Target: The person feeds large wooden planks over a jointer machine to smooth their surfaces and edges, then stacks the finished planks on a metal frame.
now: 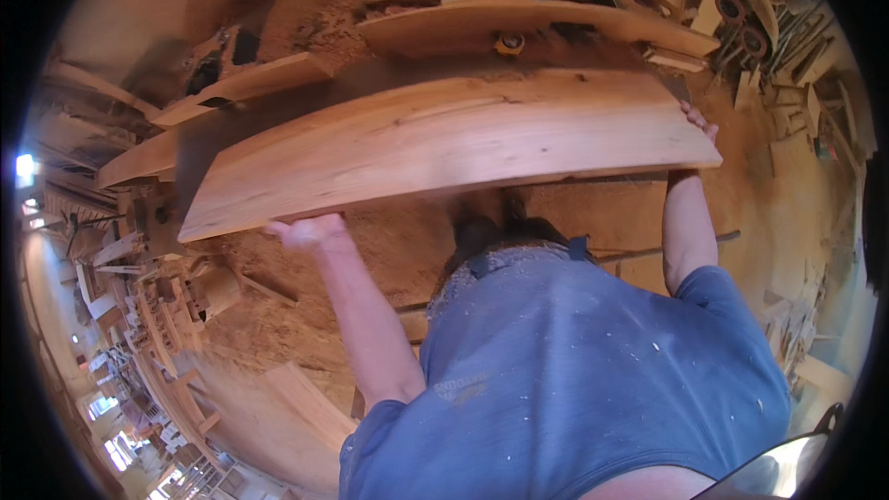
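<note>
A long, wide wooden board [444,143] spans the space in front of me, its broad face up, with darker streaks and small knots in the grain. My left hand [313,230] holds it from the near edge, toward its left end; the fingers go under the board and are partly hidden. At the right end my right hand [699,120] grips the board, fingertips showing past the end and the palm hidden by the wood. Beneath and behind the board lies a dark, flat machine surface [356,79], largely covered by it.
Past the dark surface stand a long wooden piece [537,23] and a shorter one [245,88] on the left. A small yellow fitting [509,43] sits between. Sawdust [319,14] is heaped behind. Offcuts [796,102] pile up at right; a loose plank [310,403] lies lower left.
</note>
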Tool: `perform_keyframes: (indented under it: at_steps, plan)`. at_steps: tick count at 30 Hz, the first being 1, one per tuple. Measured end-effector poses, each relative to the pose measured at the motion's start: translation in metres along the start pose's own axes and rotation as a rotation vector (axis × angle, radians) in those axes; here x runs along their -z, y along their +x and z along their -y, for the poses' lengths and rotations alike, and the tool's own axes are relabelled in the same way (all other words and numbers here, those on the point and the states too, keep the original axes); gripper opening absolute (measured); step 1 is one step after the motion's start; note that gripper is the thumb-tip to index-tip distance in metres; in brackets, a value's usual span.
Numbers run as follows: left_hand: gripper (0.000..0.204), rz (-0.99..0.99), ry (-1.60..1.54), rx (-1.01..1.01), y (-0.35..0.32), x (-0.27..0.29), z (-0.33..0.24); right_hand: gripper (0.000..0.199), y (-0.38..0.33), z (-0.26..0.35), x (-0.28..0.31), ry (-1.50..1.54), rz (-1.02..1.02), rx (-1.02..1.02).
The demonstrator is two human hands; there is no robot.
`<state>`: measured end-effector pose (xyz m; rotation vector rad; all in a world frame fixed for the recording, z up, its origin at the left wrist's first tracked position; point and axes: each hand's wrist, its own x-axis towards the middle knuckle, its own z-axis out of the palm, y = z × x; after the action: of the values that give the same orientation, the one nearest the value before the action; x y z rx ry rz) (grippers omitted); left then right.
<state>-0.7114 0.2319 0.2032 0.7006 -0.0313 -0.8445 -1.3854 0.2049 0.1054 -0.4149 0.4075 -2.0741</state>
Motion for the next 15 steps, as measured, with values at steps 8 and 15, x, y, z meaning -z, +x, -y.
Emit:
perform_keyframes:
  at_steps: [8, 15]
  plan:
    - [0.057, -0.246, 0.417, 0.127, 0.046, 0.008, -0.017, 0.051, -0.016, 0.001, -0.016, -0.147, -0.108, 0.082]
    - [0.068, -0.434, 0.691, 0.169, -0.048, -0.002, -0.067, 0.045, -0.115, 0.090, -0.065, -0.387, -0.295, 0.040]
